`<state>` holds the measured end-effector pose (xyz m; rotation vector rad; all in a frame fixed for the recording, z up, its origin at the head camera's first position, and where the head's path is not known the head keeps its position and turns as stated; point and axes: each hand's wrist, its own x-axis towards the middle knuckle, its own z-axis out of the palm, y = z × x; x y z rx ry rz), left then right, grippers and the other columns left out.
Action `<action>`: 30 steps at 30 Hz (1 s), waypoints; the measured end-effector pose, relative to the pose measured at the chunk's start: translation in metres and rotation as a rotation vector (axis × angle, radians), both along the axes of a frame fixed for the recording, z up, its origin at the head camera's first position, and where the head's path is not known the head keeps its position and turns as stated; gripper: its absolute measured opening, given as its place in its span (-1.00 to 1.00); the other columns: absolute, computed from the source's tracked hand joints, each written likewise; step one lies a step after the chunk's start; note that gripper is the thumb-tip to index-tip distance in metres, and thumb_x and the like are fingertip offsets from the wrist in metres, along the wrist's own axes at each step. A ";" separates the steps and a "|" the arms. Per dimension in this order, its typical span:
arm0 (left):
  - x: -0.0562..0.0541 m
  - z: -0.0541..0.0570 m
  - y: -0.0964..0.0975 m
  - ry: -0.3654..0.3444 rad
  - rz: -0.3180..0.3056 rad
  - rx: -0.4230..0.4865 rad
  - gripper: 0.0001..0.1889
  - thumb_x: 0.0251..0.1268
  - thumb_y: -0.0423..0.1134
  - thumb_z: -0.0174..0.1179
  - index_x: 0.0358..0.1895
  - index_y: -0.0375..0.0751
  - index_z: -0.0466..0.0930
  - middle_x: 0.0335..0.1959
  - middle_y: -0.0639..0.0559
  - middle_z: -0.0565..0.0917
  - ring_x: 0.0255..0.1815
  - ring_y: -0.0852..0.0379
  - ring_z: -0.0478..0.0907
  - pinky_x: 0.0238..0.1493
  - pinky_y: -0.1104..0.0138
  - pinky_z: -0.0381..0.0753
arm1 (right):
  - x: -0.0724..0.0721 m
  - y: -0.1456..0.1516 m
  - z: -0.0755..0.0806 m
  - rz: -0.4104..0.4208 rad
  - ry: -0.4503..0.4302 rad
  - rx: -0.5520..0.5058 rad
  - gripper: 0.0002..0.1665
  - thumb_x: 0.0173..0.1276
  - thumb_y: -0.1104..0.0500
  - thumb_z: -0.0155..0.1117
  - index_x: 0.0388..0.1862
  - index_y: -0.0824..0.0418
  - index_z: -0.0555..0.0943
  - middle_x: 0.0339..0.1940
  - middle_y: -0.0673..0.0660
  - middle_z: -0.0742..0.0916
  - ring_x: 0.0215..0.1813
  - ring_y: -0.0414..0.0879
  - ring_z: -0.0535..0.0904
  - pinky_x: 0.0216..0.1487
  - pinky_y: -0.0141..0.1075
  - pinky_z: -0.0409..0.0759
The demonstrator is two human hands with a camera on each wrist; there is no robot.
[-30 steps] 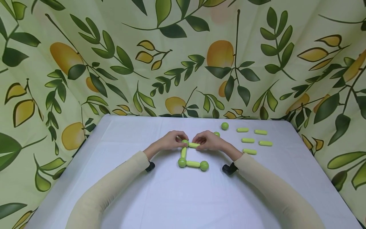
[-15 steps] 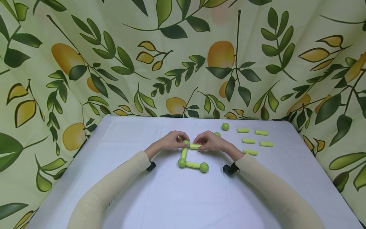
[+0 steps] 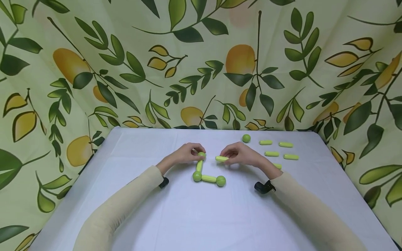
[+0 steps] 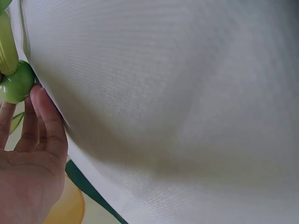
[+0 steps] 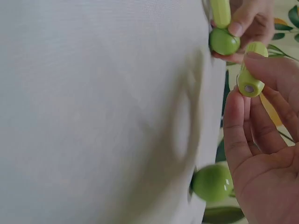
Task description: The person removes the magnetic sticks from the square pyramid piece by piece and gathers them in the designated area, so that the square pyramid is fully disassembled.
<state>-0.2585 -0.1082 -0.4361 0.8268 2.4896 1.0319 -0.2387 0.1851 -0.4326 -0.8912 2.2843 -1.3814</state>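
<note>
My left hand (image 3: 187, 153) pinches a shiny green ball (image 3: 201, 156) at the far end of a joined chain. From that ball a light green rod (image 3: 199, 166) runs to a corner ball (image 3: 197, 176), then a second rod (image 3: 209, 179) reaches an end ball (image 3: 221, 181). Between the thumb and fingers of my right hand (image 3: 240, 154) is a loose light green rod (image 3: 221, 158), apart from the chain. In the right wrist view this rod (image 5: 252, 70) shows a small round metallic disc in its end. The left wrist view shows the gripped ball (image 4: 17, 83) against the fingertips.
Several light green rods (image 3: 271, 153) lie on the white-covered table (image 3: 188, 216) at the right. A loose ball (image 3: 246, 138) sits near the far edge. Another ball (image 5: 212, 183) rests below my right hand in the right wrist view. A leaf-and-fruit patterned curtain (image 3: 125, 87) hangs behind.
My right hand has moved right with its rod, widening the gap from the ball in my left hand. My left hand keeps its hold; the chain has barely shifted.
</note>
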 end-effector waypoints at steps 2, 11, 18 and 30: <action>0.001 0.000 -0.001 -0.001 0.001 -0.001 -0.78 0.40 -0.26 0.34 0.03 -0.18 0.66 0.01 -0.01 0.67 -0.04 0.09 0.57 0.07 0.30 0.55 | 0.003 0.008 0.001 -0.020 0.010 -0.006 -0.69 0.21 0.38 0.54 -0.05 0.27 0.75 -0.15 0.10 0.77 -0.14 0.02 0.66 -0.09 -0.27 0.65; 0.002 -0.002 -0.002 -0.008 0.005 0.011 -0.78 0.40 -0.27 0.34 0.04 -0.18 0.66 0.01 0.00 0.67 -0.08 0.10 0.57 0.05 0.29 0.55 | 0.022 0.061 0.007 -0.127 0.050 0.016 -0.70 0.23 0.37 0.53 -0.05 0.27 0.75 -0.13 0.11 0.77 -0.14 -0.02 0.67 -0.11 -0.31 0.65; 0.003 -0.002 -0.002 -0.014 0.014 0.009 -0.78 0.41 -0.26 0.33 0.05 -0.17 0.65 0.02 0.00 0.66 -0.06 0.10 0.56 0.06 0.29 0.55 | 0.034 0.107 0.013 -0.243 0.051 0.059 -0.69 0.20 0.37 0.55 -0.05 0.29 0.75 -0.14 0.15 0.75 -0.18 -0.05 0.64 -0.17 -0.35 0.63; 0.002 -0.001 -0.001 -0.010 0.008 0.016 -0.78 0.41 -0.26 0.33 0.05 -0.17 0.65 -0.01 0.00 0.66 -0.09 0.10 0.56 0.03 0.29 0.55 | 0.054 0.172 0.006 -0.357 0.089 0.103 -0.62 0.23 0.25 0.56 0.01 0.32 0.72 -0.05 0.21 0.73 -0.12 -0.12 0.66 -0.14 -0.36 0.65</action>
